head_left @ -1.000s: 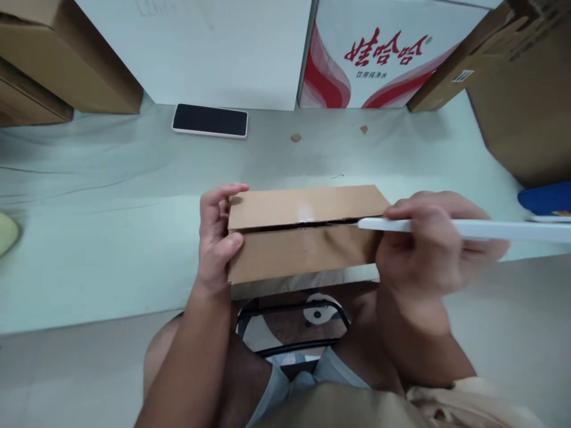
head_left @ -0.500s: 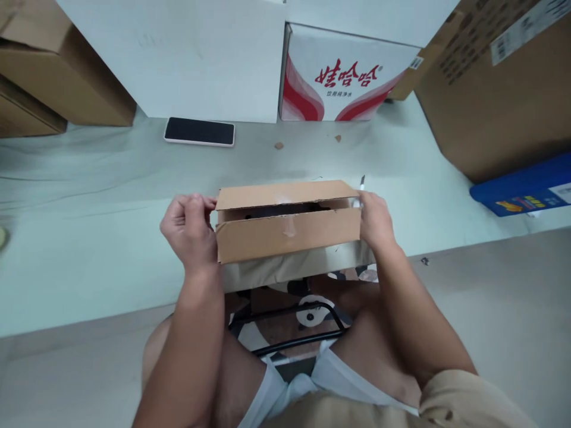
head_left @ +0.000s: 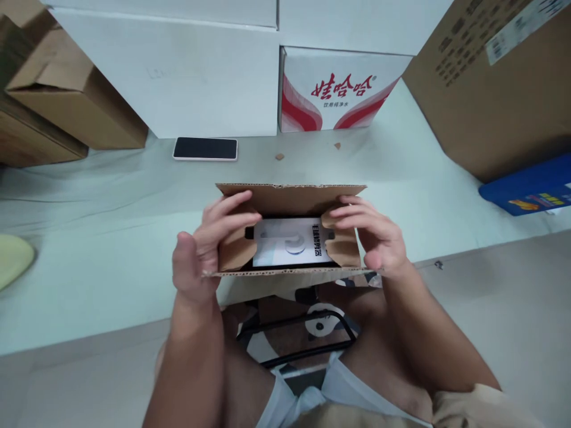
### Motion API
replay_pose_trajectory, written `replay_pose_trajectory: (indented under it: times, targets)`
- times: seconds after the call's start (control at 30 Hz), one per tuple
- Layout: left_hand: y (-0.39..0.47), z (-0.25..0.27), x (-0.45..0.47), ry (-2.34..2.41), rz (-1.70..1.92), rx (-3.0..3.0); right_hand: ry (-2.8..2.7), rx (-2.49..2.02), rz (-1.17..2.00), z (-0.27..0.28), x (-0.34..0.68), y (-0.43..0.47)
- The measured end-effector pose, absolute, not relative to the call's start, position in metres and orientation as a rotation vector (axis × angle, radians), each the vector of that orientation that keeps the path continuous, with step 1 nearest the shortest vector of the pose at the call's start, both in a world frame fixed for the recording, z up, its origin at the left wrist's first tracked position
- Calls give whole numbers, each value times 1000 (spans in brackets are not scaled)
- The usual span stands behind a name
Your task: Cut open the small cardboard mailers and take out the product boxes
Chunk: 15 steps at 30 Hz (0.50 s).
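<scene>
A small brown cardboard box [head_left: 294,201] sits at the table's front edge with its top flaps spread apart. Inside lies a white printed package [head_left: 285,241] with a pale rounded picture and bold black characters. Dark edges surround the package. My left hand [head_left: 209,244] grips the box's left end, fingers reaching over the side flap and thumb pointing up outside. At the right end my right hand [head_left: 372,232] has its fingers over the other side flap, thumb near the front corner. The underside of the box is hidden.
A phone [head_left: 205,148] lies behind the box, near two cardboard scraps [head_left: 279,156]. White cartons [head_left: 178,77] and a red-and-white water carton [head_left: 343,89] line the back. Large brown cartons [head_left: 486,101] flank both sides. A blue package [head_left: 526,184] lies right; something pale green [head_left: 15,258] is left.
The nearly closed top flaps have been folded apart, exposing the white package. Both hands have moved from the outer ends onto the side flaps, fingers over the opening. The view has shifted slightly.
</scene>
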<state>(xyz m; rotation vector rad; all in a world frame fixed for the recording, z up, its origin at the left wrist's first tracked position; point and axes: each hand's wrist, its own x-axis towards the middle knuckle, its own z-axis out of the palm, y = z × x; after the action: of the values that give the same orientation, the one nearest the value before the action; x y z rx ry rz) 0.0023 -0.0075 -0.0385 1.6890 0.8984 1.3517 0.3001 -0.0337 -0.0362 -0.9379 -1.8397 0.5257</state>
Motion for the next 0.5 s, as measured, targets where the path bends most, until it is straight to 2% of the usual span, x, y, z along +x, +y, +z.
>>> replay_pose_trajectory:
  times: [0.13, 0.3, 0.4, 0.5]
  targets:
    - [-8, -33, -6, 845, 1096, 1834, -2079, -987, 579, -36, 300, -40]
    - [-7, -40, -5, 813, 1252, 1777, -1991, -946, 275, -17, 303, -45]
    - [-6, -43, -3, 779, 1320, 1826, -2063, -919, 218, 10, 305, -50]
    - [-3, -45, -1, 748, 1378, 1833, -2275, -1254, 253, 40, 305, -62]
